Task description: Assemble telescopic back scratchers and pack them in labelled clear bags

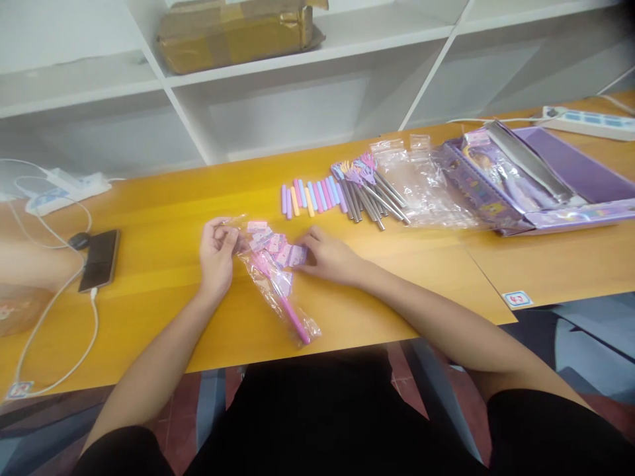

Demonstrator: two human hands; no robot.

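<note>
My left hand pinches the top end of a clear plastic bag, its fingers closed on the film. Inside the bag lies a pink stick-like item with a metal shaft, slanting down toward the table's front edge. Several small pink and purple printed cards are spread beside and partly behind the bag. At the right side of this pile, my right hand has thumb and fingers closed on the edge of one purple card.
Pastel sticks lie in a row behind the hands, beside metal rods with coloured heads. Farther right are empty clear bags and an open purple box. A charging phone and power strip are at left.
</note>
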